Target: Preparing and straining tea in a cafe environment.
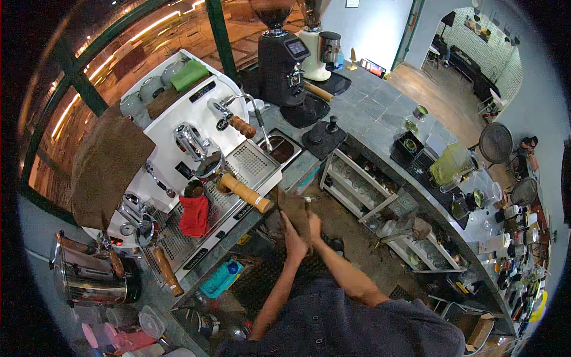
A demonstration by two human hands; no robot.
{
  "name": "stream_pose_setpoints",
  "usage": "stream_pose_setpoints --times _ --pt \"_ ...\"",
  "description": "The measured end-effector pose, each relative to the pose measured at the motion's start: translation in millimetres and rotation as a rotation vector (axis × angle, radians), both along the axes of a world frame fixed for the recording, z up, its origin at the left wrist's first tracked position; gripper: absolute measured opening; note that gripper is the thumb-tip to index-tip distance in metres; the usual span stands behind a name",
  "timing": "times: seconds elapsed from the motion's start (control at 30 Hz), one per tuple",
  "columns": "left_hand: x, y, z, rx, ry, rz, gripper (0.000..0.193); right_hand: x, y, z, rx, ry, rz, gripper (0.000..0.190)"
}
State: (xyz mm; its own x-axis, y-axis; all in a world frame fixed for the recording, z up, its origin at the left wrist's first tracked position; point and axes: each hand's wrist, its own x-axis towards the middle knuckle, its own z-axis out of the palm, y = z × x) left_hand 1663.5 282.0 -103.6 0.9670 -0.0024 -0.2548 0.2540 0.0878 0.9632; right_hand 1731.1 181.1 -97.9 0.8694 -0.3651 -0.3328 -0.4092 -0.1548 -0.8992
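Note:
Both hands are together in front of my body, near the front edge of the espresso machine (187,174). Between them is a bunched brown cloth (294,212). My left hand (294,243) grips it from the left, and my right hand (315,230) closes on its right side. Whether anything is wrapped inside the cloth cannot be seen. Just left of the hands, a portafilter with a bamboo handle (245,193) sits in the machine's group head. A red cloth (194,216) lies over the drip tray around a steam wand.
A second wood-handled portafilter (166,270) juts over the counter edge. Beyond the machine stand a black coffee grinder (281,67) and a tamping mat (323,136) with tampers. To the right, a long tiled counter (379,107) curves above open shelves (357,183). A steel urn (91,272) is at left.

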Motion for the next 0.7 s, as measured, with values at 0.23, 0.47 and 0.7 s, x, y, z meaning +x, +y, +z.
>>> stream_pose_setpoints --times 0.23,0.47,0.7 --pt "16 80 3 0.61 -0.469 -0.437 0.089 -47 55 67 1.103 0.346 0.288 0.066" --pt "12 43 56 0.548 -0.174 -0.34 0.069 -43 71 55 0.742 0.144 0.146 0.067" --pt "12 55 61 0.581 -0.06 -0.082 0.054 -23 78 48 0.279 -0.002 0.022 0.066"
